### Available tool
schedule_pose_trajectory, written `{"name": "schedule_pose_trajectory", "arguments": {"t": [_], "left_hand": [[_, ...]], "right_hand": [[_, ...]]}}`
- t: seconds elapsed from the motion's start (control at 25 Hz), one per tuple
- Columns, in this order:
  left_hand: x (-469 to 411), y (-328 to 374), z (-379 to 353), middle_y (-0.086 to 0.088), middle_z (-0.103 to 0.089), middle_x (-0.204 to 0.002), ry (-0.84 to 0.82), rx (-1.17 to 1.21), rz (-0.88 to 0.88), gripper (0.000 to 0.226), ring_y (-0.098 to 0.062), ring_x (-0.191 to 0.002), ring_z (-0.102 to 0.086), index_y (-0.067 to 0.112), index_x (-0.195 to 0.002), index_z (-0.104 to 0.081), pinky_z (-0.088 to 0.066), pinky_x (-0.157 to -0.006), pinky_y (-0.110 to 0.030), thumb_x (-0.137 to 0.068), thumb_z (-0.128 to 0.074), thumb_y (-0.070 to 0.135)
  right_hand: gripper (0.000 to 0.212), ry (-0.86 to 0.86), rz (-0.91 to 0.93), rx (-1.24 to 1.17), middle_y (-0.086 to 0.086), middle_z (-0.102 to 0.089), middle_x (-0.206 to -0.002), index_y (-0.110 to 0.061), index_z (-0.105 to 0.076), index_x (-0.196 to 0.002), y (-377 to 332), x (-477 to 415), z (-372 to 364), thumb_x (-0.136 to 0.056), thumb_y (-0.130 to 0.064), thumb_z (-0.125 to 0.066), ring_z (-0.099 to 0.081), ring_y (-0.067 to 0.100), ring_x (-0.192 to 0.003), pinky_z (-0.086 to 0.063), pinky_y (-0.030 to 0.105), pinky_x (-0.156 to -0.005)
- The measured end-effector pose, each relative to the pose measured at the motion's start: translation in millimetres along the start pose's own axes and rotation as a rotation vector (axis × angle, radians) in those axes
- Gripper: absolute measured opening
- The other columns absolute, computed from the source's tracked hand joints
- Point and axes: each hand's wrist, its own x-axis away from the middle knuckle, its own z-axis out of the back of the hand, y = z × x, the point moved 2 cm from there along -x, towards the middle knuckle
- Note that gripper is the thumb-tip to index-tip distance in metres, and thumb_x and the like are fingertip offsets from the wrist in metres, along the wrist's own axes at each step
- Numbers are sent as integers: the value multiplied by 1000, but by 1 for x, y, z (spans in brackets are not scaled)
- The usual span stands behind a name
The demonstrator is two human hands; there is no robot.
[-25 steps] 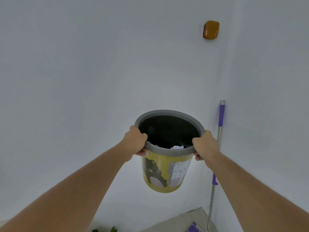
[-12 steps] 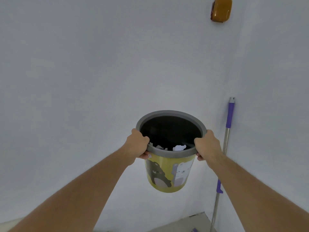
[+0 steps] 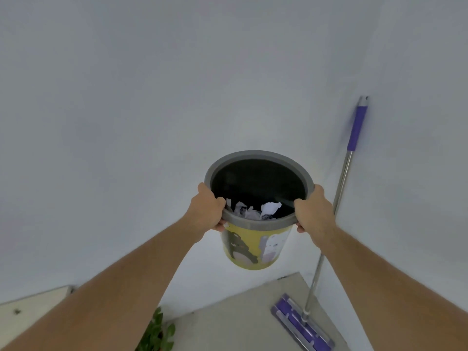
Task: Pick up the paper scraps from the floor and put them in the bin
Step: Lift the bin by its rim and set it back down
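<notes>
Now the view is found tipped lower than a second ago: the floor (image 3: 243, 317) of the corner is brought into sight, and the orange fixture noted high on the wall earlier is lost off the top edge. The mop (image 3: 326, 249) is seen leaning in the corner, its flat head resting on the floor, where before only the handle was shown. The bin (image 3: 253, 247) is held off the floor in front of the wall, as in the earlier pictures. Its grey rim is clasped on opposite sides, the left hand (image 3: 209, 210) closed over one edge and the right hand (image 3: 314, 211) over the other. More of the paper scraps (image 3: 255, 211) is exposed inside the bin than before. No scraps are observed on the visible floor, so collection is judged largely done; unseen floor cannot be vouched for.
</notes>
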Motion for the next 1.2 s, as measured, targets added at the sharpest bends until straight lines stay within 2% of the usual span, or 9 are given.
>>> {"name": "schedule_pose_trajectory", "arguments": {"t": [0.24, 0.28, 0.36, 0.44, 0.56, 0.64, 0.8, 1.0, 1.2], "left_hand": [[-23, -156, -71, -12, -62, -98, -62, -34, 105, 32, -25, -66, -70, 19, -125, -34, -58, -47, -28, -96, -47, 16], [-26, -184, -84, -14, -62, -100, -66, -42, 123, 32, -26, -67, -71, 18, -125, -34, -59, -49, -30, -96, -46, 15], [-31, -255, -115, -16, -62, -103, -76, -57, 157, 33, -27, -68, -70, 16, -126, -34, -60, -49, -31, -96, -45, 14], [-35, -328, -146, -19, -62, -105, -83, -72, 188, 31, -29, -68, -70, 15, -125, -33, -58, -46, -29, -96, -44, 13], [-39, -434, -192, -21, -63, -104, -80, -102, 231, 22, -27, -60, -68, 16, -116, -33, -50, -35, -21, -96, -43, 15], [-42, -496, -224, -22, -63, -102, -82, -111, 251, 19, -25, -55, -66, 17, -112, -33, -48, -34, -21, -96, -42, 15], [-50, -612, -285, -23, -63, -103, -78, -111, 263, 21, -25, -56, -64, 14, -115, -34, -48, -33, -20, -96, -43, 13], [-60, -705, -332, -19, -62, -105, -74, -92, 227, 27, -28, -68, -68, 16, -122, -35, -51, -41, -26, -96, -46, 13], [-74, -751, -352, -17, -64, -102, -54, -109, 177, 29, -25, -62, -67, 21, -122, -32, -47, -35, -20, -96, -45, 15]], "right_hand": [[50, -55, -144, 76, 13, -57, -116, -21, -32, -139, 139, -2, -108, -95, -12, -52, -62, 23, -81, -55, 29, -53], [50, -63, -169, 88, 12, -58, -114, -22, -31, -139, 166, -1, -126, -95, -12, -52, -61, 21, -78, -54, 29, -51], [49, -90, -224, 123, 12, -58, -110, -25, -30, -138, 231, 2, -174, -94, -13, -51, -63, 25, -81, -61, 39, -60], [47, -113, -254, 156, 13, -57, -110, -25, -32, -135, 297, 5, -223, -94, -14, -50, -65, 32, -88, -62, 46, -67], [43, -86, -280, 188, 14, -59, -111, -19, -40, -131, 394, 8, -290, -91, -13, -55, -67, 33, -84, -62, 45, -63], [45, -81, -281, 231, 14, -60, -111, -19, -41, -131, 454, 11, -326, -89, -16, -57, -68, 33, -80, -63, 48, -64], [54, -146, -250, 224, 11, -56, -108, -23, -31, -139, 568, 18, -395, -89, -10, -49, -66, 33, -75, -59, 40, -51], [50, -163, -224, 219, 5, -57, -92, -26, -32, -135, 658, 21, -452, -91, -9, -49, -65, 28, -70, -50, 31, -43], [50, -161, -207, 184, 0, -54, -81, -29, -31, -134, 694, 21, -483, -91, -7, -47, -64, 28, -66, -57, 39, -50]]}}
